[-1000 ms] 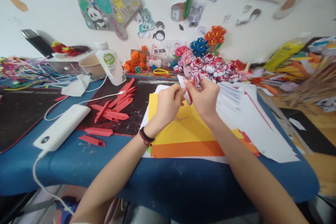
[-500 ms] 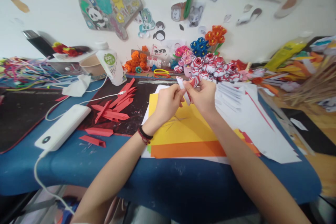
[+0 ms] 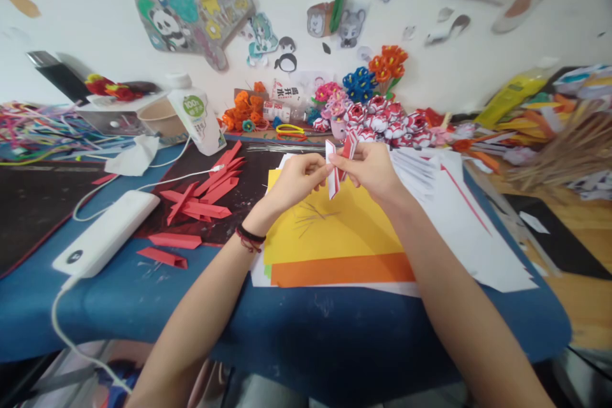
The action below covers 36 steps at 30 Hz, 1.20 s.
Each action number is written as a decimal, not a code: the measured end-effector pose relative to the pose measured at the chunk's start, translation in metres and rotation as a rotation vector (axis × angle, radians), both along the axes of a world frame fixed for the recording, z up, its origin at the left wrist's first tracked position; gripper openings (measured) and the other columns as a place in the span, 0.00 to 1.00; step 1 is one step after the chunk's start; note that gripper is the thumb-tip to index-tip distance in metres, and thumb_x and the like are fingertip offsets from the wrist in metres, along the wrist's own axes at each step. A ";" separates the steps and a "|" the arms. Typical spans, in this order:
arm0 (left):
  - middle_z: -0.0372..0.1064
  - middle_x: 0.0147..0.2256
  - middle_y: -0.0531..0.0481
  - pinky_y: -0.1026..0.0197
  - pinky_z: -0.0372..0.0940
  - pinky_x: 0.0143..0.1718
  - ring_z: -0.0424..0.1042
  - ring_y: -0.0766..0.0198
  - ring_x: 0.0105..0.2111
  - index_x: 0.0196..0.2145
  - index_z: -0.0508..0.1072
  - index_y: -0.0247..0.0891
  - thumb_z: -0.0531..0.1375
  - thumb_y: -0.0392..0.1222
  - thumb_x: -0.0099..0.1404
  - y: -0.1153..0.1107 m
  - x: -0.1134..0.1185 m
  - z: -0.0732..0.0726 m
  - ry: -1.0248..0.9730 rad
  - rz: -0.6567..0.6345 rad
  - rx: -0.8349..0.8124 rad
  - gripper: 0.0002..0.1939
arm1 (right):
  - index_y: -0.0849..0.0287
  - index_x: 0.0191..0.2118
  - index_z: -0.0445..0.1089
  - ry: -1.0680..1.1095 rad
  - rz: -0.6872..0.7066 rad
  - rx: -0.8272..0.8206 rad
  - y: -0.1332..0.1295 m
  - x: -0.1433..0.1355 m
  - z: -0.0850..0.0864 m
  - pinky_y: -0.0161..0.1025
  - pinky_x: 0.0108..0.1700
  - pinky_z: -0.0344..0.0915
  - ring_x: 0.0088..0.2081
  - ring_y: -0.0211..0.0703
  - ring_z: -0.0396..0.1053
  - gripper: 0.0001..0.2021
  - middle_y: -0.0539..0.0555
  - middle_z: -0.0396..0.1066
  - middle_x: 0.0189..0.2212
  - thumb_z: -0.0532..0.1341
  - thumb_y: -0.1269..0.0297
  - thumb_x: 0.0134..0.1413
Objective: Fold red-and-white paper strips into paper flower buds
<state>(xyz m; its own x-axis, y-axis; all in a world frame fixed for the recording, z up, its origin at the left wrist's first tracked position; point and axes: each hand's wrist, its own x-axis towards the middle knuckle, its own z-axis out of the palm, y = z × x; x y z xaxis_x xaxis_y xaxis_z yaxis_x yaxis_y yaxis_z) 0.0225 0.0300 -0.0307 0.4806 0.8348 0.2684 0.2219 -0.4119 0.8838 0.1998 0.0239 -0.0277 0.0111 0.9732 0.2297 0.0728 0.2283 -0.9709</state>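
Note:
Above the yellow paper (image 3: pixel 344 223), my left hand (image 3: pixel 302 177) and my right hand (image 3: pixel 373 171) meet at a small red and white folded paper piece (image 3: pixel 333 183). The thumb and fingers of my left hand pinch its left side. My right hand is closed around its right side, where a red and white folded part (image 3: pixel 350 145) sticks up above the fingers. How the two parts join is hidden by the fingers. Several thin wires (image 3: pixel 313 215) lie on the yellow sheet just below. To the left lie several folded red paper strips (image 3: pixel 203 207).
A white power bank (image 3: pixel 106 234) with a cable lies at left, near a glue bottle (image 3: pixel 197 116). Red and white paper flowers (image 3: pixel 382 118) stand in a heap behind my hands. White sheets (image 3: pixel 471 236) spread to the right on the blue table (image 3: pixel 325 325).
The folded paper has turned more upright between my fingers, and its red edge shows more. My left hand has shifted slightly. The whole view has moved a little.

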 end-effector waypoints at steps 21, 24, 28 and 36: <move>0.71 0.26 0.49 0.60 0.49 0.29 0.64 0.64 0.25 0.29 0.71 0.36 0.59 0.43 0.73 -0.013 0.021 -0.015 0.604 0.387 0.440 0.15 | 0.58 0.26 0.71 -0.399 -0.437 0.290 -0.004 -0.010 -0.010 0.35 0.24 0.60 0.22 0.41 0.69 0.13 0.50 0.69 0.18 0.67 0.57 0.55; 0.73 0.28 0.47 0.59 0.50 0.30 0.67 0.63 0.26 0.30 0.72 0.35 0.58 0.40 0.74 -0.010 0.021 -0.016 0.660 0.385 0.467 0.14 | 0.59 0.26 0.72 -0.441 -0.432 0.277 -0.003 -0.010 -0.012 0.36 0.25 0.61 0.22 0.43 0.70 0.13 0.51 0.69 0.18 0.67 0.56 0.56; 0.77 0.33 0.42 0.59 0.55 0.32 0.72 0.60 0.31 0.34 0.75 0.32 0.56 0.39 0.75 -0.011 0.023 -0.014 0.756 0.366 0.456 0.13 | 0.59 0.24 0.72 -0.442 -0.358 0.218 -0.001 -0.009 -0.011 0.36 0.24 0.60 0.22 0.42 0.70 0.14 0.51 0.69 0.17 0.67 0.57 0.55; 0.80 0.37 0.42 0.59 0.63 0.38 0.77 0.57 0.37 0.38 0.79 0.34 0.57 0.45 0.75 -0.008 -0.006 0.004 0.837 0.187 0.383 0.14 | 0.63 0.25 0.76 -0.445 -0.250 0.161 0.005 -0.001 -0.013 0.35 0.26 0.61 0.28 0.45 0.74 0.11 0.56 0.76 0.22 0.67 0.61 0.53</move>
